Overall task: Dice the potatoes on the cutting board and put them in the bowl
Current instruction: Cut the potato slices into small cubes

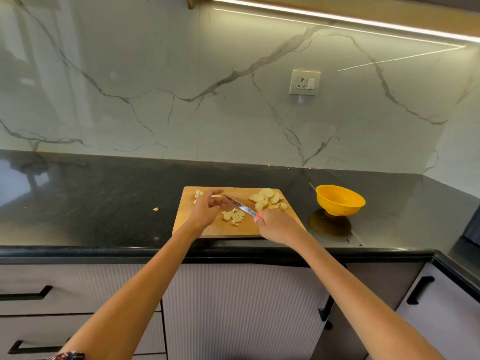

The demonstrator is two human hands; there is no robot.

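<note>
Dicing under way: right hand (276,226) fingers grip the knife (240,206), left hand (207,207) fingers pinch a slice (217,196); next, cut the slices (268,198) beyond the right fingers.

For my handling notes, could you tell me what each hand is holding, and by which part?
The right hand grips the knife by its handle. The left hand pinches a potato piece at its fingertips.

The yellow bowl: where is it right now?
In the head view the yellow bowl stands on the black counter, just right of the cutting board and beyond the right hand.
</note>
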